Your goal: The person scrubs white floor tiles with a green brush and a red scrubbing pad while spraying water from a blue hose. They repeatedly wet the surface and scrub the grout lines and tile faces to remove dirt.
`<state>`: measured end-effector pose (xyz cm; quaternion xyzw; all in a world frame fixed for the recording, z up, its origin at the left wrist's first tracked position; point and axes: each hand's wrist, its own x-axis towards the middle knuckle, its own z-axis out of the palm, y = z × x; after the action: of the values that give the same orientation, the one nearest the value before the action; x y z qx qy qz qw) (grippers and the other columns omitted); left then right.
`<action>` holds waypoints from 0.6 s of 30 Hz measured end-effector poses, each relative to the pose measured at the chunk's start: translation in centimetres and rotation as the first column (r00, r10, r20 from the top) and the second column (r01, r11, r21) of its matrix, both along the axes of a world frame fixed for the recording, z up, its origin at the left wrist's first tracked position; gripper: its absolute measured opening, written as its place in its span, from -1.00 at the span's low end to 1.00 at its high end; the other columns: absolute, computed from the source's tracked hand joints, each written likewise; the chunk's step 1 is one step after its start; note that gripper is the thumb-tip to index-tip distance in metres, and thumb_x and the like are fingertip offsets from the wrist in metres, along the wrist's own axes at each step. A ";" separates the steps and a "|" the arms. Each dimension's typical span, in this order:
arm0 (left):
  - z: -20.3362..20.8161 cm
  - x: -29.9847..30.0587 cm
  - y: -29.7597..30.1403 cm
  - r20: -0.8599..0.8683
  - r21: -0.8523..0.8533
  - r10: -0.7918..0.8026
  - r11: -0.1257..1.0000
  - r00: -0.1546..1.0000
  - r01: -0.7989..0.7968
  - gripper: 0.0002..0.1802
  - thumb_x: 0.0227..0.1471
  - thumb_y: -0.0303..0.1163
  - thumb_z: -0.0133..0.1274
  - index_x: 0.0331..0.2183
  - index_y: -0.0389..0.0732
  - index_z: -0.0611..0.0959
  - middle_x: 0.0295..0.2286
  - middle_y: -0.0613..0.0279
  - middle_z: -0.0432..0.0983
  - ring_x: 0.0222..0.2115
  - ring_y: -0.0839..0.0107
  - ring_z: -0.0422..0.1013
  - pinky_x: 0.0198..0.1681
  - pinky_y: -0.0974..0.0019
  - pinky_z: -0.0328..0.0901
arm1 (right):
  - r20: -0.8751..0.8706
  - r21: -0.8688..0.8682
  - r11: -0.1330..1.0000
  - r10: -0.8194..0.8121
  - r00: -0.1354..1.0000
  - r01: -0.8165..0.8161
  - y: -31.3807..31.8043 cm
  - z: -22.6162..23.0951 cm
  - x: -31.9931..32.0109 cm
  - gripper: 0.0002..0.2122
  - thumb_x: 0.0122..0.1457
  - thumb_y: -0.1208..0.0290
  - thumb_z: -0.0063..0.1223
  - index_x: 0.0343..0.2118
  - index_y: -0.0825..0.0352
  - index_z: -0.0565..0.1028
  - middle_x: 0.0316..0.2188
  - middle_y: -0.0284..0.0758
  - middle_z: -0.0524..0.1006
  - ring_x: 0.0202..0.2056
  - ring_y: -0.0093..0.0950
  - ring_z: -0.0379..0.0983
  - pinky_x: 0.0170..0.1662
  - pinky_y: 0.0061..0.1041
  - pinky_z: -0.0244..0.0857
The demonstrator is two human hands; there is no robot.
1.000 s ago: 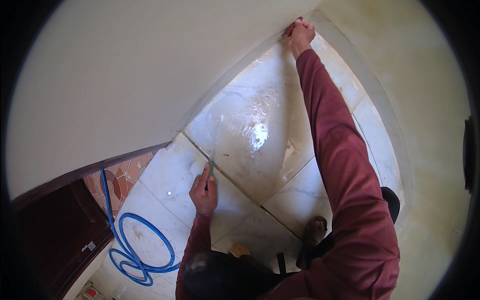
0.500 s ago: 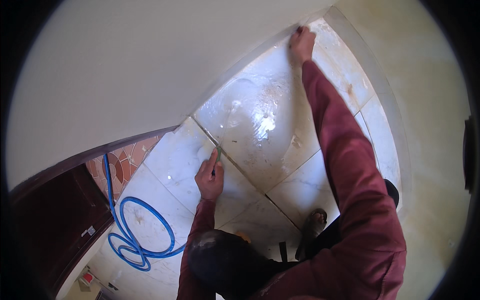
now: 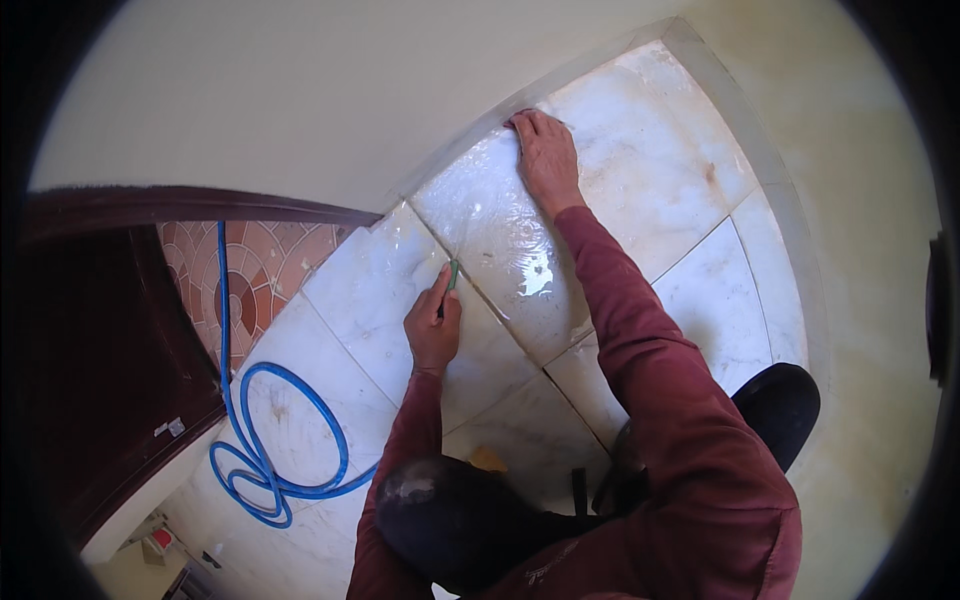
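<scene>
My left hand (image 3: 433, 325) is closed round a slim tool with a green end (image 3: 453, 274), its index finger stretched along it. The green end lies near the dark joint (image 3: 483, 295) between the marble tiles. Farther off, my right hand (image 3: 548, 155) presses down where the floor meets the wall, fingers bent together. A small reddish edge shows at its fingertips; what it is I cannot make out. Below that hand the pale marble tile (image 3: 490, 225) is wet and shiny, with water spread over it.
A coiled blue hose (image 3: 335, 440) lies on the tiles at left and runs through the doorway over reddish patterned paving (image 3: 270, 290). A dark door (image 3: 110, 370) stands at far left. Walls with a grey skirting (image 3: 740, 110) enclose the far corner. My dark-clad knee (image 3: 450, 520) is in front.
My right hand has moved left along the wall's foot, away from the far corner. My left hand has shifted slightly up and right with the green-ended tool. The view has shifted a little.
</scene>
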<state>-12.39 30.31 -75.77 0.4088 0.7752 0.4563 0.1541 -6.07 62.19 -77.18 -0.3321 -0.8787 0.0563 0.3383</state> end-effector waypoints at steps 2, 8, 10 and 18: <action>0.3 0.2 0.2 0.011 -0.016 -0.004 1.000 1.000 0.004 -0.49 0.25 -0.53 0.15 0.23 -0.15 0.68 -0.45 0.13 0.57 -0.51 0.37 0.45 -0.35 0.28 0.40 | 0.046 -0.048 0.998 -0.044 0.998 0.046 -1.6 -0.5 -0.8 -0.82 0.25 0.47 0.04 -0.14 0.30 0.61 -0.11 -0.21 0.56 0.05 -0.21 0.49 0.13 -0.13 0.32; -0.9 -0.3 -0.7 0.035 0.005 0.023 1.000 0.999 -0.023 -0.51 0.27 -0.52 0.15 0.22 -0.16 0.68 -0.43 0.14 0.61 -0.47 0.36 0.50 -0.31 0.28 0.43 | 0.064 -0.056 0.890 0.455 0.888 -0.452 -4.9 -0.6 -2.1 -0.70 0.16 0.52 0.12 -0.03 0.21 0.64 -0.09 -0.34 0.57 0.09 -0.29 0.52 0.23 -0.24 0.36; -0.1 -0.6 -1.5 0.017 0.011 0.014 1.000 1.000 -0.015 -0.51 0.28 -0.52 0.15 0.23 -0.17 0.67 -0.43 0.15 0.61 -0.47 0.36 0.50 -0.31 0.27 0.43 | 0.093 -0.094 0.870 0.491 0.866 -0.483 -1.7 0.0 -0.8 -0.64 0.16 0.56 0.11 0.02 0.15 0.64 -0.09 -0.33 0.58 0.09 -0.29 0.53 0.19 -0.24 0.41; -0.2 -1.2 -1.8 0.125 0.026 -0.023 0.999 0.992 0.020 -0.49 0.28 -0.52 0.16 0.25 -0.15 0.66 -0.45 0.18 0.57 -0.49 0.39 0.47 -0.33 0.28 0.42 | 0.126 -0.050 0.890 0.455 0.881 -0.453 4.7 0.2 1.5 -0.64 0.20 0.57 0.15 0.06 0.22 0.63 -0.08 -0.22 0.62 -0.01 -0.17 0.59 0.13 -0.21 0.49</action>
<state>-13.63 28.50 -76.00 0.3896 0.7537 0.4891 0.2024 -4.56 66.94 -76.94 -0.1235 -0.9522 0.1199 0.2525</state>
